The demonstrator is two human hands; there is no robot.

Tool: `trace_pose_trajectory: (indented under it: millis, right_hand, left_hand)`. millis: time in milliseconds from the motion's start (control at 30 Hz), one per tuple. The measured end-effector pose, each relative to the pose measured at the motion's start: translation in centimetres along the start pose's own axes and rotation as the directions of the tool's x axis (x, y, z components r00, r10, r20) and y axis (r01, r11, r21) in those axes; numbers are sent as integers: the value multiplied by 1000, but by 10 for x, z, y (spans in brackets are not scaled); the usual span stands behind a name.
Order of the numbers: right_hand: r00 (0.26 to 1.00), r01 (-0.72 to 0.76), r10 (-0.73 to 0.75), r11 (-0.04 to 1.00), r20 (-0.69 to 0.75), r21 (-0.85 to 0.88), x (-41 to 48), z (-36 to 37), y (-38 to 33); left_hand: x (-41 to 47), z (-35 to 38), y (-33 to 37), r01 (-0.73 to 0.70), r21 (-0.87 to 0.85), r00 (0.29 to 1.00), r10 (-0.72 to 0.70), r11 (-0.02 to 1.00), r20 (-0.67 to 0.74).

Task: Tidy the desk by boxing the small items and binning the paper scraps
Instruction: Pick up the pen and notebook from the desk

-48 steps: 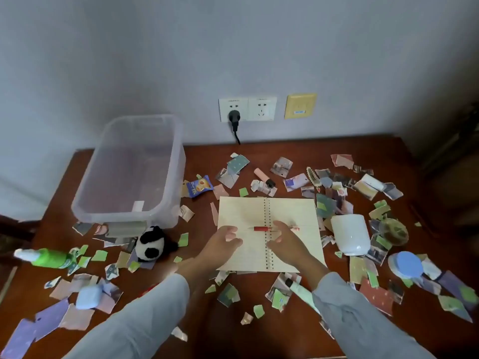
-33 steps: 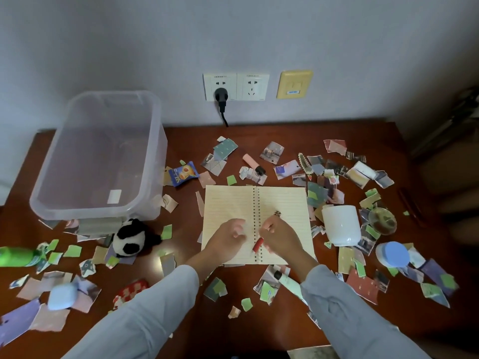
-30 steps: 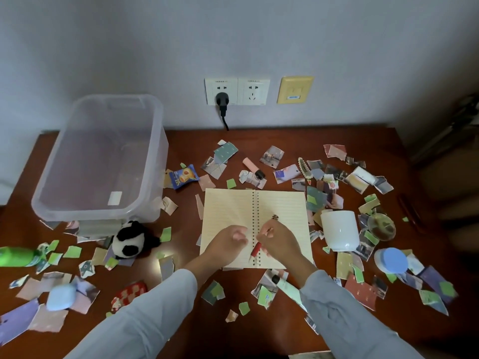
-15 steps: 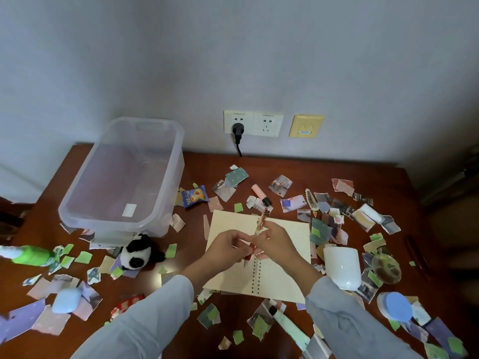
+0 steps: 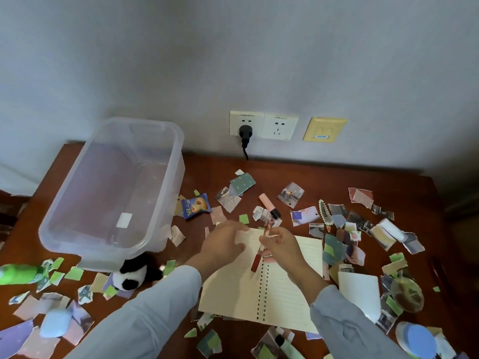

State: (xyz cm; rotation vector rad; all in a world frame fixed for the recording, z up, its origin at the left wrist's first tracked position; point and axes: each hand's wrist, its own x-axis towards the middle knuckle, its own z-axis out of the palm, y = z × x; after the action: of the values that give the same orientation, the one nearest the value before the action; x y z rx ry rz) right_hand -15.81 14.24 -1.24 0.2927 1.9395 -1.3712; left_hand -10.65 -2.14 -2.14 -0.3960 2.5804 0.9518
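An open spiral notebook (image 5: 285,288) lies on the brown desk (image 5: 324,174). My right hand (image 5: 281,246) grips a red pen (image 5: 256,263), held nearly upright above the notebook's spine. My left hand (image 5: 223,246) is blurred over the notebook's upper left corner, just left of the pen. Whether it holds anything is unclear. A clear plastic box (image 5: 166,229) stands empty at the back left. Paper scraps (image 5: 234,195) cover much of the desk. Small items lie among them: a toy panda (image 5: 132,275), a blue snack packet (image 5: 195,208) and a pink highlighter (image 5: 268,204).
A green bottle (image 5: 18,273) and a pale blue lump (image 5: 55,325) lie at the front left. A white cup (image 5: 359,294), a round glass piece (image 5: 407,294) and a blue disc (image 5: 420,343) sit on the right. A plug (image 5: 244,133) fills the wall socket.
My right hand picked the red pen off the notebook and raised it upright. My left hand met it at the pen, then drew slightly left. The view tilted up towards the wall.
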Motion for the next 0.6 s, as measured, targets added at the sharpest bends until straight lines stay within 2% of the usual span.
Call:
trace_pose_trajectory:
  millis: [100,267,433,600]
  right_hand:
    - [999,-34,34,999,-7,2,11,-5,4]
    - [999,-33,33,999,11,34,21,-7,7]
    - [1000,-18,17,997,10,80,22,-8,9]
    - [1000,6,-7,993,8,115,16,-12,3]
  left_hand:
    - [16,0,2,-73,201,997,66,977,43]
    - [32,5,7,-70,392,997,54,917,53]
    - [40,3,14,-51,435,997,19,899,78]
    - [38,-6,21,-89,388,995,65,917,75]
